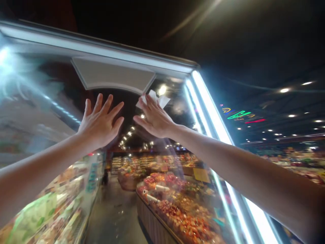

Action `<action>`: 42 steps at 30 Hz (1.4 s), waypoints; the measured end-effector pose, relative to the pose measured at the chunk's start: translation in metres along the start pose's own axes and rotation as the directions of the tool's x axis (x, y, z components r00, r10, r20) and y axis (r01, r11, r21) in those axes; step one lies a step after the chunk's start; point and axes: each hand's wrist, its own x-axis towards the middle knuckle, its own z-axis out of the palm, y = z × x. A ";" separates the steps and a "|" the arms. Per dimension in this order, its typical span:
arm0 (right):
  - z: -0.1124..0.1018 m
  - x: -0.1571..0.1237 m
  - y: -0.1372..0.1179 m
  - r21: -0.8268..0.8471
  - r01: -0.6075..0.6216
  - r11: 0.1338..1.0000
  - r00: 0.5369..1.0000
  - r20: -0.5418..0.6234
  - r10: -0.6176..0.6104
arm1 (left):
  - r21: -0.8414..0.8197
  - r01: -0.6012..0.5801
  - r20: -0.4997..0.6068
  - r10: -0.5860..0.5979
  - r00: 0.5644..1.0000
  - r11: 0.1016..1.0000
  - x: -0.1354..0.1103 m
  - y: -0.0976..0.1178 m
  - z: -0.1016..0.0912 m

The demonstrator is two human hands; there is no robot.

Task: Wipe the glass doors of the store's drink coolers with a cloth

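Both my arms reach up and forward in front of a tall glass pane [175,105] with a lit frame. My left hand [100,120] is open, its fingers spread and its palm toward the pane, with nothing in it; whether it touches the glass I cannot tell. My right hand [153,115] lies flat over a folded white tissue [164,101], holding it against or close to the pane. Parts of the tissue stick out above and beside the fingers; the rest is hidden under the hand.
Bright light tubes [212,105] run down the right edge, and a pale top rail [101,47] crosses above. Shelves of packed goods [58,206] line the lower left. A floor aisle [114,210] passes a bin of wrapped goods [177,206]. Some of this may be reflection.
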 end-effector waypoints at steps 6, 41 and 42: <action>-0.027 -0.032 0.044 -0.035 -0.181 0.983 0.983 -0.011 0.181 | 0.000 -0.024 0.018 0.024 1.000 1.000 0.030 0.054 0.007; 0.009 -0.083 -0.050 0.043 0.072 0.996 0.993 0.087 -0.076 | -0.029 -0.093 0.030 0.094 0.995 0.995 -0.044 0.012 0.000; 0.011 -0.081 -0.052 0.034 -0.022 0.999 0.999 0.045 0.021 | -0.033 -0.089 0.031 0.090 0.995 0.995 -0.050 0.005 -0.002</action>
